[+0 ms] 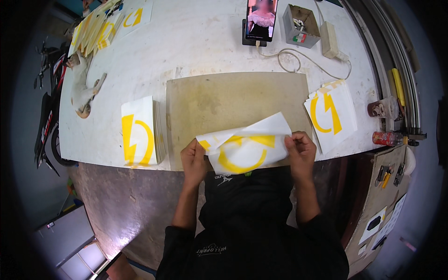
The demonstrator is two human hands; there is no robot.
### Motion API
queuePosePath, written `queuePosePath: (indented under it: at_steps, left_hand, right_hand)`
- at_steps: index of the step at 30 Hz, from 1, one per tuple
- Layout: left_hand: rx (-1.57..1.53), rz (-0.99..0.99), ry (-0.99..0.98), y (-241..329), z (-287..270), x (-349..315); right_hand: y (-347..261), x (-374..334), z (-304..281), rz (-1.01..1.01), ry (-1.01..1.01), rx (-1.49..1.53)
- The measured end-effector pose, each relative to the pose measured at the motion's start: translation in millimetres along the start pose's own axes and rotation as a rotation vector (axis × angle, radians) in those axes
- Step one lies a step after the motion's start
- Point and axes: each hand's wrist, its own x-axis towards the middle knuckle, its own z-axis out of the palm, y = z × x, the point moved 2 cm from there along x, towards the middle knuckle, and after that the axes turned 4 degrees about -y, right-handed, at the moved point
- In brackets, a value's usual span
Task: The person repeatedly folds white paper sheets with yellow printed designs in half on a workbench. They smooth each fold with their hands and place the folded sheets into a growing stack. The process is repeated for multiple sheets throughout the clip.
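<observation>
A person in a black shirt worked bare-handed at the near edge of a white table [140,60], both hands closed on a single white sheet [247,156]. The left grip [193,158] was pinched shut, thumb against fingers, on the sheet's left edge; the right grip [301,151] was closed the same way on the right edge. Held between them, the sheet was bent, its upper part folded across a yellow ring-like figure, over the near side of a beige mat [224,98].

Among the containers, a gray open-topped box [290,29] stood at the far side of the table with small objects inside, too small to identify. A clear plastic cup [382,108] at the right edge held something dark brown, and nearer the person was a bottle [387,138] with a red label, its contents hard to make out.

To the left of the mat sat a left stack [137,130] of white pieces marked with a yellow bolt and arc; a right stack [329,112], similarly marked, lay slightly fanned on the other side. A lit phone [260,21] stood propped near the box. A white-and-tan cat [85,88] lay stretched on the table's left side, just beside further yellow-marked pieces [95,32].
</observation>
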Motion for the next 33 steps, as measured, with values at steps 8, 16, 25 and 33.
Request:
queuePosePath:
  at_steps: [8,16,25,33]
  left_hand:
    - [0.080,-0.166,-0.268,10.2,-3.7,3.9]
    - [0.024,-0.215,-0.279,17.6,-6.9,1.9]
    - [0.118,0.108,0.105,18.6,7.9,-15.3]
    - [-0.160,-0.252,-0.016,30.6,22.5,2.7]
  right_hand:
    - [-1.3,9.8,-10.0,0.421,-0.495,0.378]
    - [40.6,6.7,-9.3,0.516,-0.783,0.872]
    - [34.4,21.2,1.9,0.538,-0.667,0.730]
    - [24.7,40.2,15.7,0.665,-0.441,0.373]
